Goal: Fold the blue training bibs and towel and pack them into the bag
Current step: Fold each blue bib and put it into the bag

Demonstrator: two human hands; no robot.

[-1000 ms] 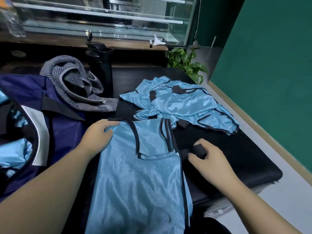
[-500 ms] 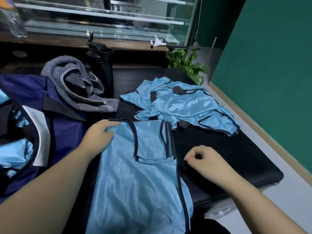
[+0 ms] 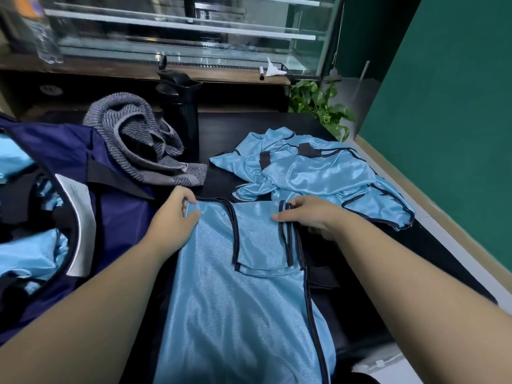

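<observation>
Two hands are set at the far end of a flat light-blue mesh bib with black trim (image 3: 243,314): its left corner is pinched by the left hand (image 3: 173,221), its right strap edge by the right hand (image 3: 310,216). The bib is laid on the black counter (image 3: 432,261), long axis running away from the person, neck end farthest. A crumpled pile of light-blue bibs (image 3: 318,176) lies beyond, a grey knitted towel (image 3: 144,145) and navy bag (image 3: 119,212) leftward.

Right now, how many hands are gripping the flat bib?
2. The left hand pinches the bib at its top left corner; the right hand grips its top right strap.
</observation>
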